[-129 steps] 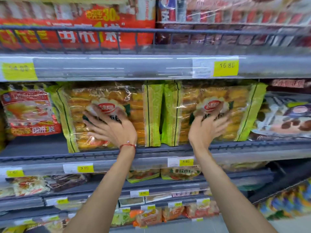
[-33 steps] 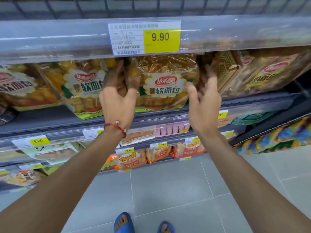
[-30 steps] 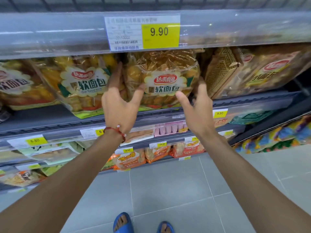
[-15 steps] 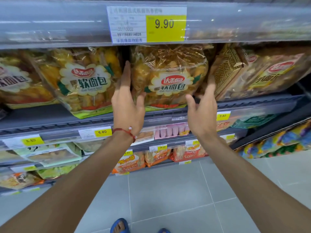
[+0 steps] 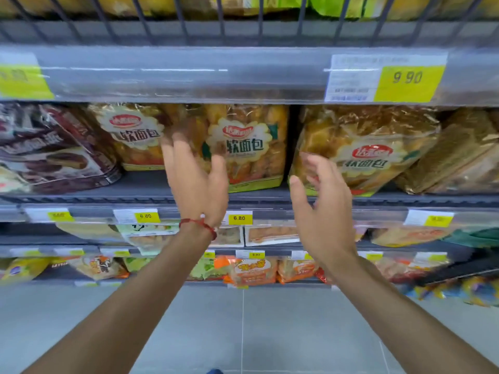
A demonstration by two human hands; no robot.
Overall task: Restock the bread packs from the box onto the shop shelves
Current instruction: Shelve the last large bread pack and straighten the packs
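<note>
Three clear bread packs with white-and-red labels stand upright on a grey shelf point(image 5: 151, 188): a left pack point(image 5: 135, 139), a middle pack point(image 5: 251, 147) and a right pack point(image 5: 364, 149). My left hand point(image 5: 195, 179), with a red cord on the wrist, is raised with straight fingers in front of the middle pack's left edge, blurred; whether it touches is unclear. My right hand point(image 5: 321, 209) is open with spread fingers in front of the right pack's lower left corner. Neither hand holds anything. No box is in view.
A dark purple snack pack point(image 5: 54, 149) lies at the left, golden-brown packs point(image 5: 459, 157) at the right. A price rail with a yellow 9.90 tag point(image 5: 407, 79) runs above. Lower shelves hold more packs point(image 5: 251, 271). Grey tiled floor point(image 5: 243, 333) lies below.
The view has shifted left, so the packs sit further right in frame. My left hand moved from the gap between two packs to the middle pack's left edge; both hands stay open.
</note>
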